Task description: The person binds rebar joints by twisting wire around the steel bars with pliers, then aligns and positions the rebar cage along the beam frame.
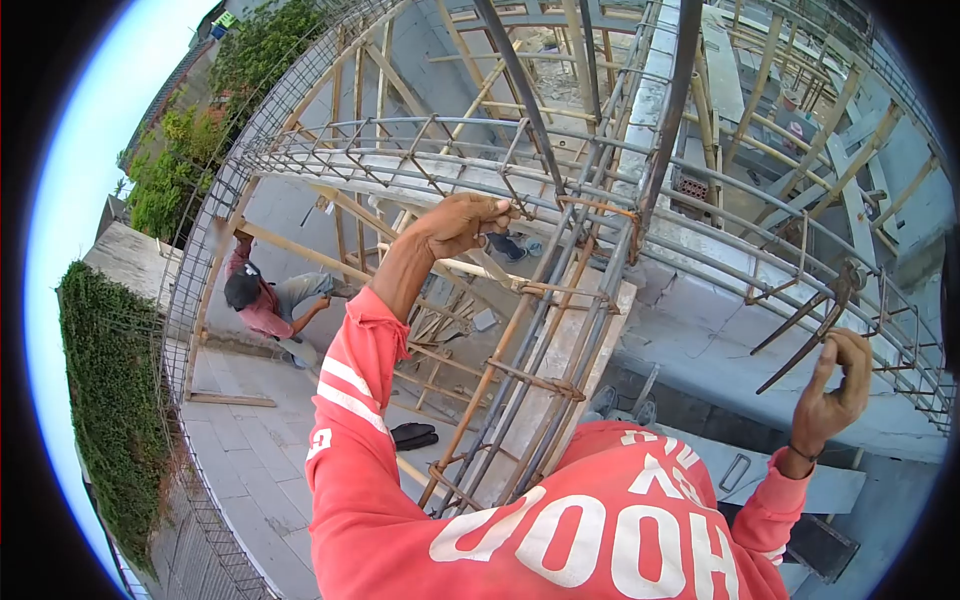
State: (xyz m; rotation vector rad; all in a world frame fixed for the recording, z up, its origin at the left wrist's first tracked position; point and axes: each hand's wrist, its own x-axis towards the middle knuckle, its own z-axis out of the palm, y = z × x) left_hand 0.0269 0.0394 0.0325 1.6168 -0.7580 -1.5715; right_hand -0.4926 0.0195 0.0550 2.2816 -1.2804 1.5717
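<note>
My left hand (462,226) is pinched closed just beside the crossing of the steel rebar cages (590,215). Whatever lies between its fingertips is too small to make out. At the right, my right hand (838,388) has its thumb and curled fingers together at one handle of a pair of rusty pincers (822,318). The pincers' jaws point up against the horizontal rebar, and their two handles are spread apart. Rusty square stirrups (540,378) tie the long bars of the cage that runs down toward me.
Another person (262,290) in a pink top and dark cap crouches below on the left, by timber framing. A wooden plank (232,399) lies on the block wall. Upright bars (672,110) rise from the crossing. Bamboo and timber props stand at the upper right.
</note>
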